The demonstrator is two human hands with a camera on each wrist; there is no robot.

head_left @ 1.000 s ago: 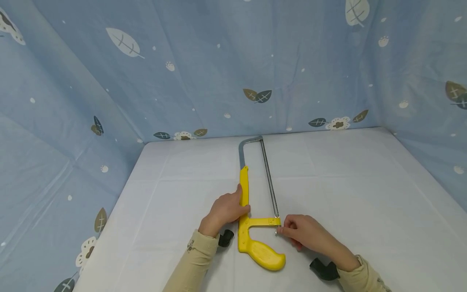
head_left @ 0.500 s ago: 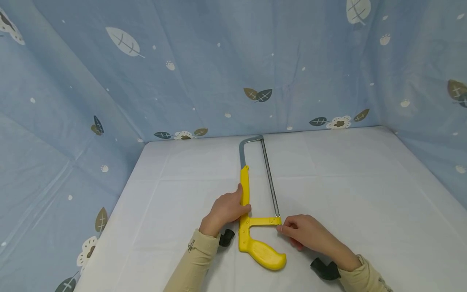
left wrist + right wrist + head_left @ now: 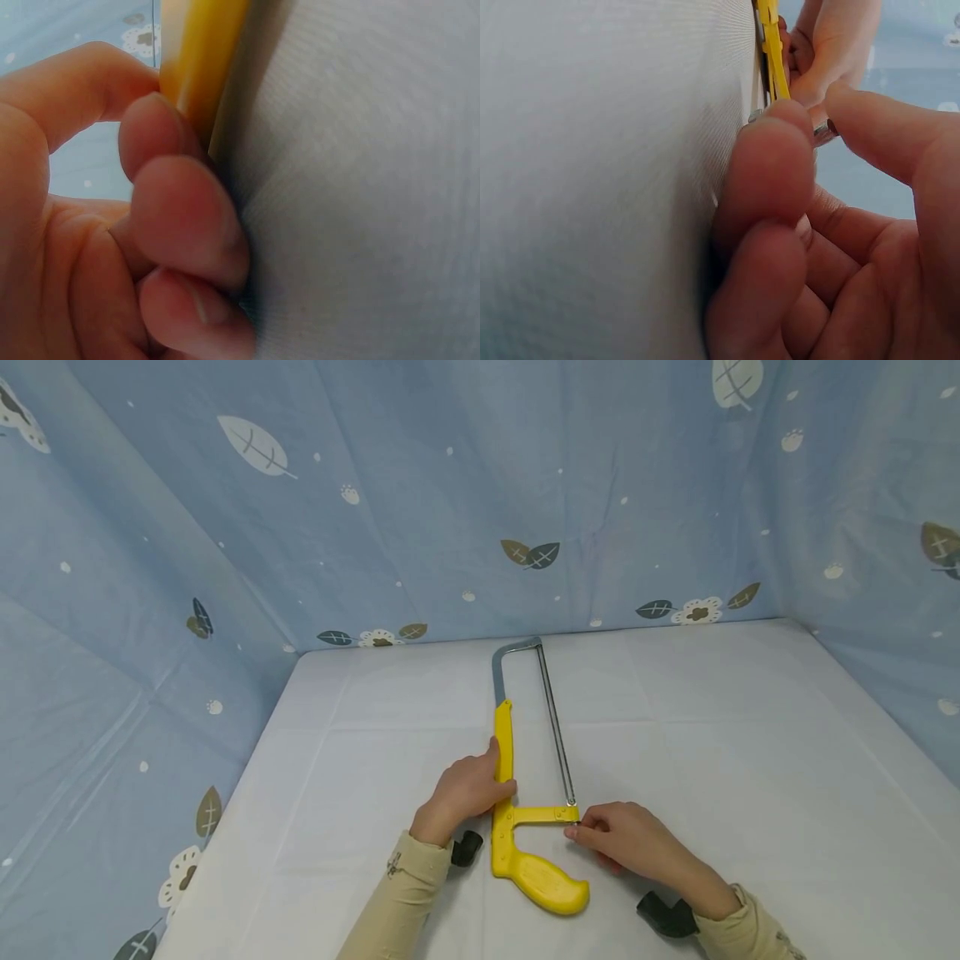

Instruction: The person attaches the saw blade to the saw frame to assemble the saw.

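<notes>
Blue patterned curtain [image 3: 420, 510] ahead of you; white-covered table [image 3: 360, 760] below it. Yellow hacksaw [image 3: 540, 815] lies on the table's middle, handle [image 3: 550, 883] end nearest you. Your left hand [image 3: 467, 787] grips its frame; your right hand [image 3: 628, 835] pinches the small metal fitting [image 3: 823, 133] by the crossbar's end.

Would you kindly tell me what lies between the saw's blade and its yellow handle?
In the head view, the yellow crossbar lies there, then white cloth between it and the handle, with fingertips of the right grip beside the crossbar.
</notes>
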